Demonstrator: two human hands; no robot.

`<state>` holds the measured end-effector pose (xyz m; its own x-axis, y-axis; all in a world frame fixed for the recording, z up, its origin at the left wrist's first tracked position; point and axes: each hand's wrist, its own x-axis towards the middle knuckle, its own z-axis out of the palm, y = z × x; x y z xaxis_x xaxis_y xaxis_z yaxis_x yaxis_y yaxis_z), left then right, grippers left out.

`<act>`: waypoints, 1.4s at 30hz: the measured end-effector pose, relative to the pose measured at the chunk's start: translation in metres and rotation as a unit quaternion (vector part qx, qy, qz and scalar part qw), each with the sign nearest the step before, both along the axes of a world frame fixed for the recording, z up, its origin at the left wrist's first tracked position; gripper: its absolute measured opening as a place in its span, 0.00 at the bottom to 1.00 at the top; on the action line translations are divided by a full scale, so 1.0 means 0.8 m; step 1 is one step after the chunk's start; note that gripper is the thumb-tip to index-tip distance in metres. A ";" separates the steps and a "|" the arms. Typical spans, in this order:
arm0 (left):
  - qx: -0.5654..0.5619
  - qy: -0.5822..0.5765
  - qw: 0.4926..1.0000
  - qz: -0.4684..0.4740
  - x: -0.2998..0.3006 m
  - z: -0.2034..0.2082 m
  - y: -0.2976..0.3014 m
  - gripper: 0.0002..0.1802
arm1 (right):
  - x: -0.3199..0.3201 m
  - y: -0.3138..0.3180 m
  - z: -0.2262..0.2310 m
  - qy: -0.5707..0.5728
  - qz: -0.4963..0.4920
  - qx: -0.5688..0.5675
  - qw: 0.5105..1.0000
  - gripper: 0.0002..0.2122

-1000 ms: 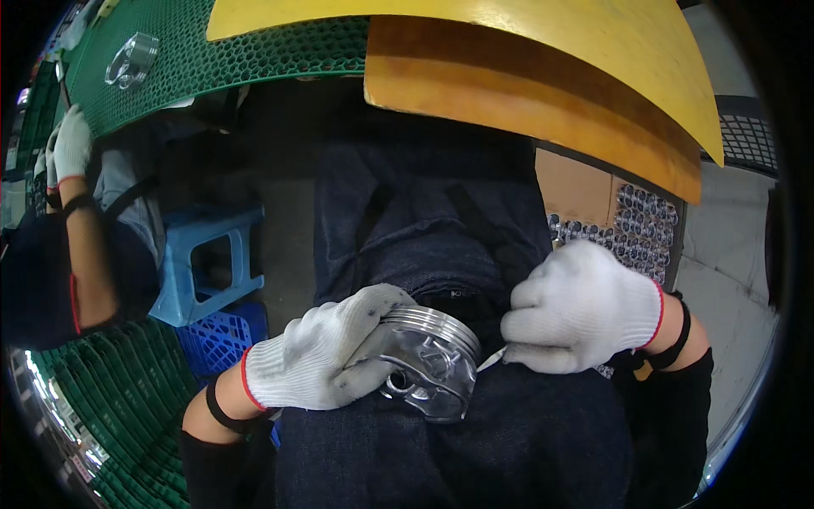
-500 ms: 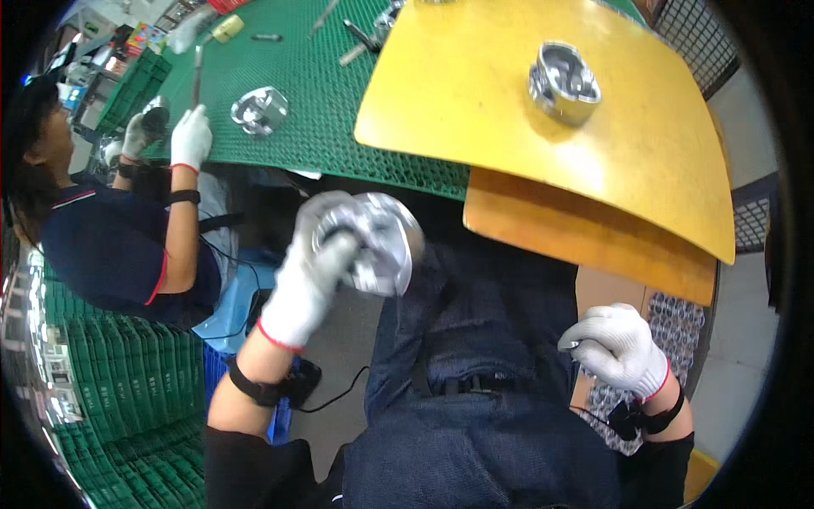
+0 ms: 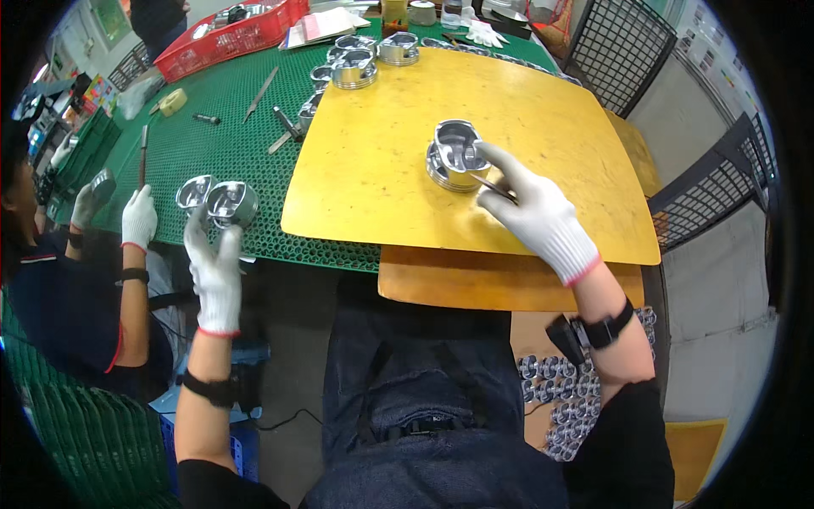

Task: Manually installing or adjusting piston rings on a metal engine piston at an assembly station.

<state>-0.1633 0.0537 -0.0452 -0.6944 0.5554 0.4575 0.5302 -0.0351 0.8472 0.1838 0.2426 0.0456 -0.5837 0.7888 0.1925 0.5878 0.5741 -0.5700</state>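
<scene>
Two silver metal pistons stand side by side on the green mat. My left hand [image 3: 214, 276], in a white knit glove, has its fingertips and thumb at the near edge of the right-hand piston [image 3: 237, 204]. The other piston [image 3: 194, 192] is just left of it. On the yellow board [image 3: 365, 161] sits another piston [image 3: 455, 153], its hollow side up. My gloved right hand [image 3: 538, 208] reaches over the board, index finger at this piston's right side. Between its fingers is a slim dark metal tool [image 3: 496, 188], pointing at the piston; its exact kind is unclear.
Several pistons [image 3: 354, 69] line the board's far left edge. On the green mat [image 3: 271, 191] lie a tape roll [image 3: 173, 103] and thin tools. A red basket [image 3: 233, 38] stands far left. A co-worker's gloved hand [image 3: 139, 219] holds a rod at left. Boxed pistons [image 3: 564, 390] are below right.
My left hand has carried its piston left and down to the mat beside the other one. My right hand has risen from low right to the piston on the board. The view has shifted.
</scene>
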 end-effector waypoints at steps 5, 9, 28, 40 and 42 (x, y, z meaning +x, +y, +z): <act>-0.010 -0.352 0.890 -0.290 0.127 0.055 -0.050 0.43 | -0.013 -0.001 -0.023 -0.011 0.105 0.165 0.981 0.09; -0.083 -0.511 0.772 -0.368 0.177 0.063 -0.060 0.39 | -0.006 -0.100 0.011 -0.121 0.342 0.214 0.907 0.08; -0.354 -0.038 0.719 -0.597 0.209 0.054 -0.088 0.23 | 0.015 -0.133 -0.047 -0.100 0.487 -0.059 0.866 0.14; -0.399 -0.111 0.742 -0.527 0.204 0.038 -0.128 0.28 | 0.063 -0.175 -0.073 -0.105 0.482 -0.243 0.835 0.10; -0.418 -0.118 0.729 -0.529 0.202 0.038 -0.127 0.29 | 0.065 -0.178 -0.079 -0.089 0.488 -0.277 0.823 0.10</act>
